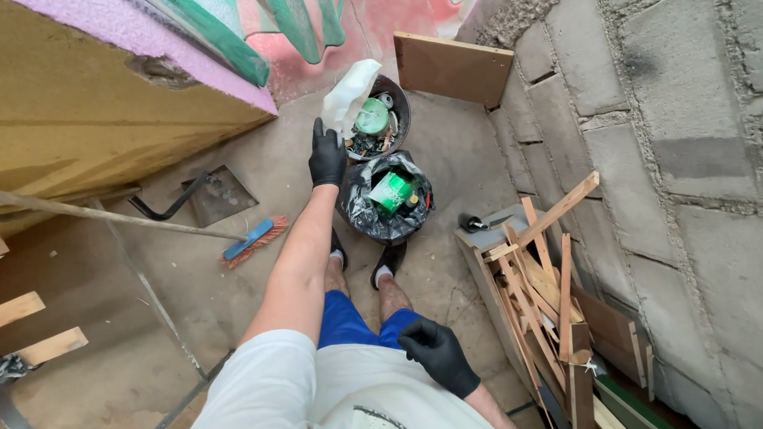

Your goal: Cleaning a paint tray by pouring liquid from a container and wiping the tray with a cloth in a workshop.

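While the right hand point(438, 353) rests loosely curled and empty at the waist, the left hand point(327, 155) reaches out, fingers pinched on a white bag point(349, 95). The bag rises from the fingers — its long axis slanting up and rightward — over the near rim of the round bin point(402, 112), beyond the black-lined bucket point(360, 208).

1. Setting: a rough outdoor yard or passage at a building site.
2. Right side: bare, unplastered concrete block wall point(692, 144).
3. Near right: heap of scrap wooden slats point(540, 277) in a crate.
4. Floor: dusty bare concrete point(257, 270), with a push broom point(256, 240) at left.
5. Far centre: two rubbish-filled buckets point(387, 197).
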